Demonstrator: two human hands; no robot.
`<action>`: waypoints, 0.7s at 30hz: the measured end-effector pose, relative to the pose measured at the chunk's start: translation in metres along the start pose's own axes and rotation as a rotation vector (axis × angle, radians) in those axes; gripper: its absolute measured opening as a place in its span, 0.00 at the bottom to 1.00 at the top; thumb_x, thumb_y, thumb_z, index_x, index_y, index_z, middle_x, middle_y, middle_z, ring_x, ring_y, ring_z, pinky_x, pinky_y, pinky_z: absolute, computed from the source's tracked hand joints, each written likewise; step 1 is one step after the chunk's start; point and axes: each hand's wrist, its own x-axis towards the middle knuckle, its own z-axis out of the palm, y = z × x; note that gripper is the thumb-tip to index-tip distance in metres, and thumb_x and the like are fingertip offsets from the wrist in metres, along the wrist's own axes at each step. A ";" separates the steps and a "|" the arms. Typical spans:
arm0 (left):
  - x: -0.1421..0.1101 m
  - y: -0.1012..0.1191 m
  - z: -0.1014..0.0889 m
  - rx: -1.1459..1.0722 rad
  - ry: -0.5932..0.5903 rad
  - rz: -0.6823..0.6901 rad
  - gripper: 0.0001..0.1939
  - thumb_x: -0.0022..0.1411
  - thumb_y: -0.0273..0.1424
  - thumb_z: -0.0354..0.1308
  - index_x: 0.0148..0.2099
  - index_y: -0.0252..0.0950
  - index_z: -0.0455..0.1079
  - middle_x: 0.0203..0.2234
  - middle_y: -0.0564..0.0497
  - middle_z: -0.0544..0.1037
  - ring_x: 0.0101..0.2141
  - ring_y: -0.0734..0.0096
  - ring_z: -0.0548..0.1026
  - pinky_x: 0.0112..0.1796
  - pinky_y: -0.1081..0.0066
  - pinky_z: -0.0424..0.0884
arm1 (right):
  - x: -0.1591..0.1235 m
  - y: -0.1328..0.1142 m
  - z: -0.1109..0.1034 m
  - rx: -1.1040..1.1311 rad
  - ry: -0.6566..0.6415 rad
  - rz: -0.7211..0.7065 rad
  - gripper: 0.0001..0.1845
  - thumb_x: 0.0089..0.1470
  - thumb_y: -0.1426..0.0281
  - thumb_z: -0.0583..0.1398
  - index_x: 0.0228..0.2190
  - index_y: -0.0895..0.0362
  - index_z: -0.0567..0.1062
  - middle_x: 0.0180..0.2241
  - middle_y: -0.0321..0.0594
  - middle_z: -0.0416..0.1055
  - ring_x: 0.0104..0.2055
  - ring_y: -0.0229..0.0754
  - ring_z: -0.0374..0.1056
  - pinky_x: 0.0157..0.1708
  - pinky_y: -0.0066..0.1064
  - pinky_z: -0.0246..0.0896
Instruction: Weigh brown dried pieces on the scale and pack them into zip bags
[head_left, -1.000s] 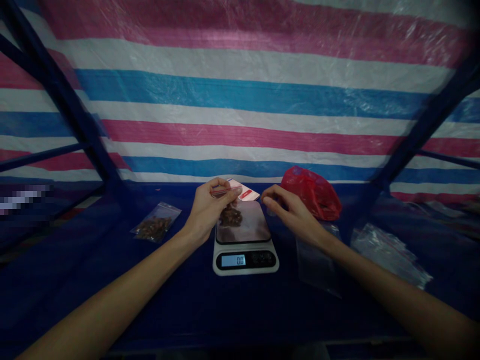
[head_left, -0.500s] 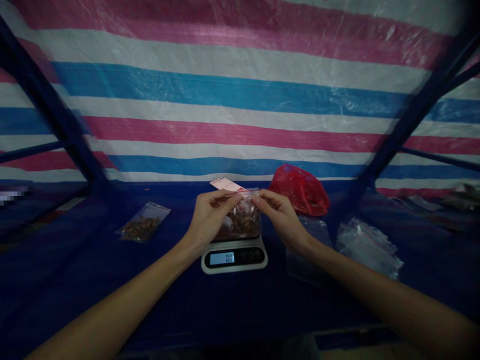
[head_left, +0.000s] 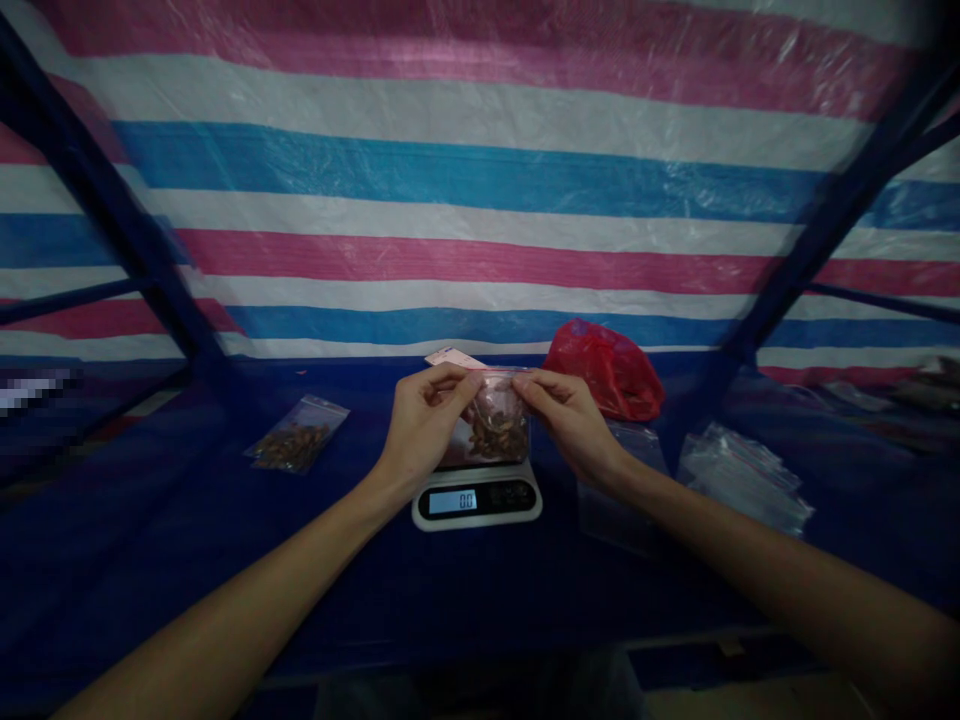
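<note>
A clear zip-lock bag (head_left: 499, 430) with brown dried pieces in its bottom hangs upright above a digital kitchen scale (head_left: 477, 500). My left hand (head_left: 435, 415) pinches the bag's top edge on the left, and my right hand (head_left: 566, 420) pinches it on the right. The scale's display reads 0.0; bag and hands hide most of its platform. Off to the left lies another filled zip-lock bag (head_left: 296, 440), flat on the blue surface.
A red plastic bag (head_left: 604, 370) sits behind my right hand. Empty clear zip-lock bags (head_left: 742, 480) are piled at the right, and one clear bag (head_left: 619, 510) lies under my right forearm. A paper card (head_left: 452, 357) is behind the scale. Blue frame posts (head_left: 161, 290) rise at both sides.
The brown pieces now sit lower in the held bag, and its upper part looks flatter and more stretched between my fingers. Both hands keep their pinch. The view has shifted slightly.
</note>
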 end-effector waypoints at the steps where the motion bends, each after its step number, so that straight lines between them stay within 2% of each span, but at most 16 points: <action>1: 0.000 0.001 0.000 0.004 -0.002 0.010 0.10 0.61 0.38 0.68 0.34 0.36 0.81 0.27 0.51 0.81 0.28 0.72 0.74 0.32 0.72 0.70 | 0.000 -0.001 0.000 -0.009 0.011 0.005 0.13 0.58 0.58 0.68 0.32 0.56 0.84 0.31 0.38 0.77 0.33 0.39 0.68 0.37 0.32 0.63; 8: -0.002 0.006 0.002 0.007 -0.036 0.014 0.09 0.61 0.36 0.68 0.32 0.36 0.80 0.25 0.51 0.80 0.28 0.72 0.74 0.34 0.72 0.70 | -0.003 -0.001 0.001 -0.012 0.058 0.015 0.13 0.57 0.60 0.68 0.27 0.57 0.82 0.28 0.38 0.76 0.31 0.40 0.66 0.34 0.31 0.62; 14: -0.005 0.001 0.005 -0.010 -0.156 -0.035 0.10 0.61 0.38 0.68 0.39 0.35 0.81 0.33 0.49 0.83 0.33 0.68 0.78 0.38 0.71 0.73 | -0.005 -0.001 0.003 0.024 -0.040 -0.005 0.13 0.59 0.58 0.67 0.34 0.56 0.79 0.31 0.35 0.75 0.31 0.38 0.68 0.34 0.29 0.64; 18: -0.009 0.002 0.006 0.044 -0.217 -0.033 0.12 0.63 0.40 0.66 0.36 0.35 0.78 0.29 0.50 0.80 0.29 0.71 0.75 0.33 0.73 0.69 | -0.011 -0.012 0.008 -0.059 -0.144 -0.029 0.13 0.62 0.58 0.65 0.37 0.55 0.76 0.30 0.34 0.73 0.30 0.38 0.68 0.32 0.29 0.64; 21: -0.010 0.004 0.006 0.119 -0.231 0.015 0.11 0.63 0.39 0.65 0.36 0.36 0.77 0.28 0.51 0.78 0.28 0.71 0.73 0.31 0.73 0.67 | -0.014 -0.019 0.010 -0.158 -0.146 -0.096 0.13 0.63 0.58 0.64 0.34 0.55 0.75 0.29 0.34 0.70 0.32 0.39 0.68 0.33 0.29 0.64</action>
